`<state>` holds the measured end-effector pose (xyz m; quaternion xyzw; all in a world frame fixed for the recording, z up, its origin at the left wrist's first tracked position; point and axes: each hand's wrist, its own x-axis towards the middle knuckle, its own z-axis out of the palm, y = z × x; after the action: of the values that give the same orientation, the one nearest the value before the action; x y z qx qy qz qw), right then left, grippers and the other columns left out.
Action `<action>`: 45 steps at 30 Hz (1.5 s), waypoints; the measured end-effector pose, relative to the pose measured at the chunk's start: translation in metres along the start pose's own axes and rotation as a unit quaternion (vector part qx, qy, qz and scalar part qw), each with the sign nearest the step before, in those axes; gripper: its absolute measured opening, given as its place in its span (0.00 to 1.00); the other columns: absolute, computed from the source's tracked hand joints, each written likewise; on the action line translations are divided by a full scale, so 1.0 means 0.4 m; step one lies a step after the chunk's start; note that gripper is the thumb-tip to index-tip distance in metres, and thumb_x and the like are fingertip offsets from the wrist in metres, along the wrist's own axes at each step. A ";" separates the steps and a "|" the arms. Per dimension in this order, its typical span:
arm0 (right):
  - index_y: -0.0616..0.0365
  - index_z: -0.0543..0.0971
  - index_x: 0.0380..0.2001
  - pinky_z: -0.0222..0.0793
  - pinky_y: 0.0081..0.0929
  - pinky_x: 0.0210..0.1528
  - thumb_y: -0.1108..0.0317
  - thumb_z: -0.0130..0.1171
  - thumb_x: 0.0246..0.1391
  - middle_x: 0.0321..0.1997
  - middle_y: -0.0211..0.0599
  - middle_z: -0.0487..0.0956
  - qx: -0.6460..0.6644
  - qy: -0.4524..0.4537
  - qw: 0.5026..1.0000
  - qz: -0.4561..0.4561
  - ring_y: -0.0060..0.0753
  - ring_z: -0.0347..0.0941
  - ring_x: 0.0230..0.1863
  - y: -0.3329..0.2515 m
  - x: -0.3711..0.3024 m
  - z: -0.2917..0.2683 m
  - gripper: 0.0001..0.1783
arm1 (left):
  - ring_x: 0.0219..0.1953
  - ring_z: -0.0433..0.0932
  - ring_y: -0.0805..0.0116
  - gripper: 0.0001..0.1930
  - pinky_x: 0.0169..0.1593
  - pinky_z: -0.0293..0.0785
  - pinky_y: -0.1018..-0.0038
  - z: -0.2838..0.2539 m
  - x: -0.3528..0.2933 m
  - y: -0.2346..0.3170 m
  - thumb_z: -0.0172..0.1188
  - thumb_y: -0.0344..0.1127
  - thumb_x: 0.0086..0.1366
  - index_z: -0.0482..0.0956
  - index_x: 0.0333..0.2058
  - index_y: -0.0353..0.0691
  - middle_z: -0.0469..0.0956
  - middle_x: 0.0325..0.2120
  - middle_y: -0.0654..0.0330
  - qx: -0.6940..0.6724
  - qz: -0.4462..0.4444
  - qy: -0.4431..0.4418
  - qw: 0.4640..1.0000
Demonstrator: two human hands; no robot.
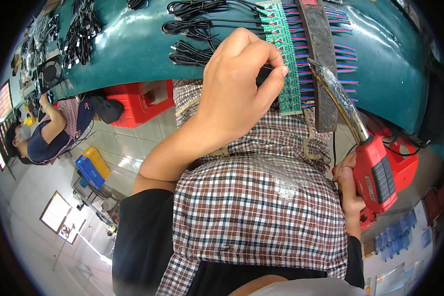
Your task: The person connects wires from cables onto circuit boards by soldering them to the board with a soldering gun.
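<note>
A long green circuit board strip [289, 88] lies at the table's front edge. Thumb and forefinger of my left hand [241, 84] are pinched at the strip's left side, on what looks like a black cable; its end is hidden by the fingertips. My right hand [348, 185] grips a red soldering gun [374, 170] by its handle. The gun's metal tip points up-left, over a dark metal bar [324, 74], close to the board's right edge. Under the bar run several thin multicoloured wires [345, 51]. Coiled black cables [190, 53] lie left of the board, some reaching its pads.
More black cable bundles [81, 37] and a small black fan [50, 74] are on the green table [133, 49] to the left. Another person [54, 123] sits there. Red stools [133, 106] stand under the table; a blue-and-yellow crate [93, 166] is on the floor.
</note>
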<state>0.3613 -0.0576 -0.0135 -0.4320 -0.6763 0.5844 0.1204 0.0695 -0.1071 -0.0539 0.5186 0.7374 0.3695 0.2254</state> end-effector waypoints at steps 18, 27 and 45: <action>0.66 0.77 0.44 0.72 0.26 0.45 0.82 0.58 0.60 0.41 0.36 0.77 -0.071 -0.040 0.997 0.009 0.27 0.74 0.41 0.017 -0.022 -0.019 0.09 | 0.37 0.73 0.64 0.06 0.39 0.72 0.72 0.017 0.007 0.000 0.70 0.30 0.58 0.81 0.31 0.38 0.71 0.37 0.56 0.045 0.024 0.025 0.998; 0.61 0.83 0.40 0.74 0.31 0.39 0.72 0.71 0.51 0.34 0.39 0.82 -0.097 0.022 0.995 0.014 0.35 0.80 0.34 0.019 -0.016 0.001 0.13 | 0.36 0.75 0.64 0.06 0.40 0.73 0.70 0.021 0.002 0.006 0.70 0.31 0.57 0.81 0.31 0.38 0.71 0.38 0.56 0.071 0.022 0.032 0.997; 0.61 0.81 0.47 0.74 0.30 0.47 0.73 0.66 0.59 0.40 0.34 0.82 -0.003 0.009 0.994 0.112 0.29 0.78 0.42 0.019 -0.042 -0.013 0.13 | 0.35 0.76 0.65 0.07 0.39 0.74 0.72 0.012 0.004 0.008 0.70 0.30 0.57 0.81 0.31 0.37 0.71 0.37 0.57 0.067 0.010 0.024 0.997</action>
<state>0.3783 -0.0665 -0.0131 -0.5103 -0.6245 0.5883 0.0587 0.0743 -0.1037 -0.0541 0.5313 0.7603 0.3335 0.1685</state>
